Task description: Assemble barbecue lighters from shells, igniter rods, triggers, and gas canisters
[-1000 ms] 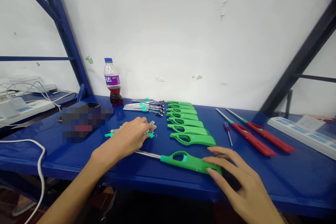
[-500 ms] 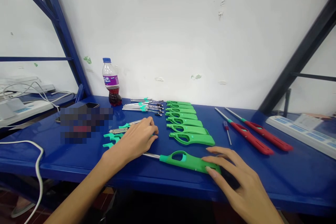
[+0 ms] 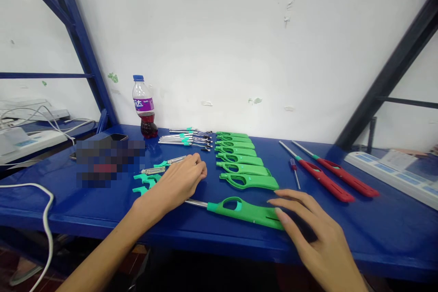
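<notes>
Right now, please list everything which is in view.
wall: one, white, behind
table: one, blue, foreground
posts: two, left blue, right dark
bottle: one, clear and purple, back left
device: count unclear, dark, left, partly pixelated
rods: several, silver and teal, back centre
shells: about seven, green, centre
front lighter: one, green, near edge
red lighters: two, red, right
screwdriver: one, purplish, beside red lighters
power strips: two, white, far left and right
cables: several, white, left
plastic pieces: several, teal, centre-left
metal parts: several, silver, beside plastic pieces
left hand: one, bare, beside metal parts
right hand: one, bare, at front lighter
</notes>
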Demonstrator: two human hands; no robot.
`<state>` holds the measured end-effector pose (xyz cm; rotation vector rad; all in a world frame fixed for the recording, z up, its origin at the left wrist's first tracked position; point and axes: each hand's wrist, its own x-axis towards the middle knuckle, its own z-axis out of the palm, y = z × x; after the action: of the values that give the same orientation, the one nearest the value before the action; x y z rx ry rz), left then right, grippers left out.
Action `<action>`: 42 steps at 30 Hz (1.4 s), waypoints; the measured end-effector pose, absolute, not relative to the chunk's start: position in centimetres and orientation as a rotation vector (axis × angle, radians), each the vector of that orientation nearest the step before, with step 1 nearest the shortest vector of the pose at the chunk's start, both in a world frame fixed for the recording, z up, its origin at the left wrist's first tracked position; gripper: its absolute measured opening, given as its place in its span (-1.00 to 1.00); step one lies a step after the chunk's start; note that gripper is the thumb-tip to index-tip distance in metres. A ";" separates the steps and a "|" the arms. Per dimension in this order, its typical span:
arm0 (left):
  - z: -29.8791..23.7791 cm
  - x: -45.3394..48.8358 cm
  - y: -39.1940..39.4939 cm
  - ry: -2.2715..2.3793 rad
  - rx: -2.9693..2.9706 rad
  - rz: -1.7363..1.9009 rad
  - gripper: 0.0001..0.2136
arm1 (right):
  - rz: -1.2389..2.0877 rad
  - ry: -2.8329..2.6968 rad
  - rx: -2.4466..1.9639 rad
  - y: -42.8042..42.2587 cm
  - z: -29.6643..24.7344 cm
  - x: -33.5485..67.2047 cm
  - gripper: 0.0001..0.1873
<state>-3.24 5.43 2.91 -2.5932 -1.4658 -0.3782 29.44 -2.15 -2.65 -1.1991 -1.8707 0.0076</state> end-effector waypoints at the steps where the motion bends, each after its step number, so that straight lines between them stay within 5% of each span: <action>1: 3.0 -3.2 5.4 -1.469 -2.599 -0.418 -0.80 | 0.010 -1.844 -1.197 -2.2 -2.6 29.6 -0.81; 7: 3.8 -2.9 4.9 -1.452 -2.669 -0.696 -0.87 | -0.010 -1.634 -1.323 -0.6 -1.5 32.6 -0.73; 12: 4.1 -2.6 4.9 -1.340 -2.727 -0.854 -0.81 | -0.193 -1.822 -1.630 3.5 -0.8 36.4 -0.44; 25: 4.6 -0.7 2.9 -1.242 -2.822 -0.996 -0.85 | -0.262 -1.831 -1.925 2.2 -1.9 36.5 -0.65; 42: 4.4 0.9 2.3 -1.125 -2.922 -1.265 -0.87 | -0.046 -1.715 -1.739 2.5 0.6 37.2 -0.70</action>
<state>0.88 2.32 4.42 -2.9220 -1.1247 -1.2653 37.18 2.48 0.64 -1.7390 -1.7149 -0.0457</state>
